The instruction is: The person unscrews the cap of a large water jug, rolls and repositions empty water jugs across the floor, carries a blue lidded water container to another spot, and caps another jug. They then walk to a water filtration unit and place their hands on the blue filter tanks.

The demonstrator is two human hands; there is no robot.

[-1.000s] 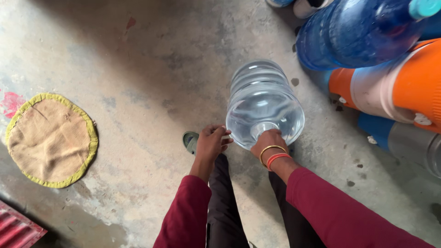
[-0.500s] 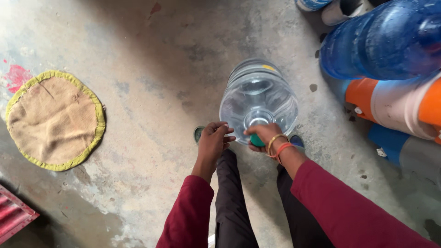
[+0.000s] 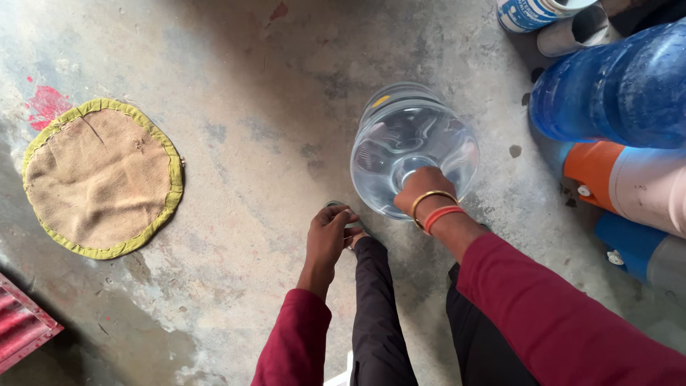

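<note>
water jar on floor ahead of my legs | my right hand on its neck | left hand beside | mat far left | jugs right

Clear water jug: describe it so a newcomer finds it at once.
On the grey concrete floor, look left of the blue jug by the right edge. The clear water jug stands alone, the right hand on its neck. It alone is colourless and see-through.
</note>
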